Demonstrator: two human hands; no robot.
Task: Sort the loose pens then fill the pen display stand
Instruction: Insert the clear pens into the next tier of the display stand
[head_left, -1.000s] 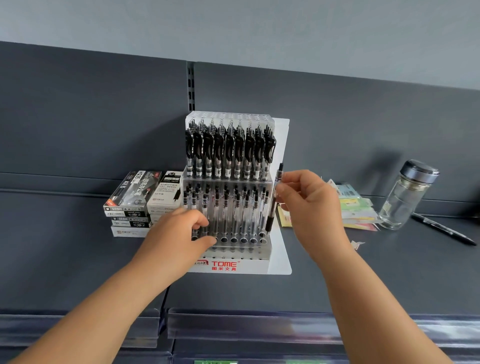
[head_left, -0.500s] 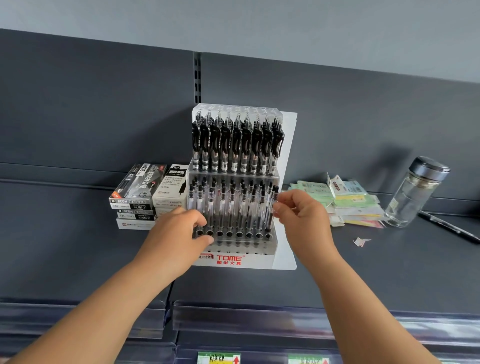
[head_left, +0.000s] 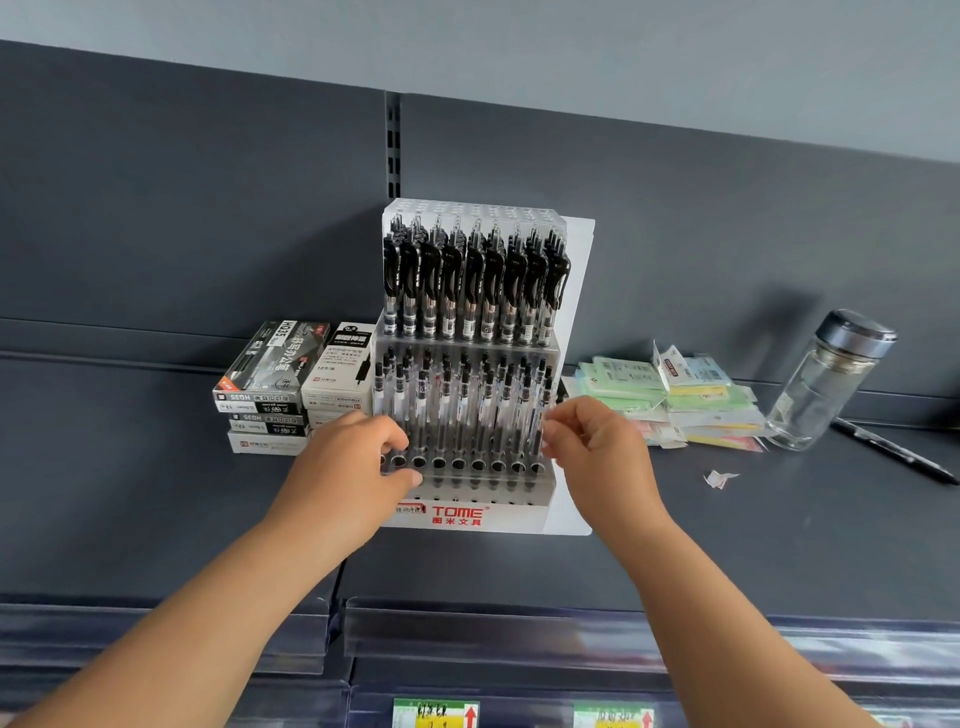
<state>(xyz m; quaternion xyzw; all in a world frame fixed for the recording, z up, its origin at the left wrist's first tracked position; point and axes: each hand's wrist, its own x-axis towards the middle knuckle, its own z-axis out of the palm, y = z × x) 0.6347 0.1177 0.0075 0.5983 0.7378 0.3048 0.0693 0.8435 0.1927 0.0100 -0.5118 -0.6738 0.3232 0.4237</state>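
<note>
Clear stand (head_left: 467, 514): right hand (head_left: 597, 457) pinches the upright end pen (head_left: 542, 400), so push straight down; left hand (head_left: 348, 467) grips its left edge.

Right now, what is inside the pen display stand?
The pen display stand holds black-clipped pens on top and clear pens below; the front holes look empty. The left hand grips and covers its lower-left corner; the right hand pinches the end pen.

Left hand (head_left: 353, 467) and right hand (head_left: 597, 452) reach forward, fingers curled.
</note>
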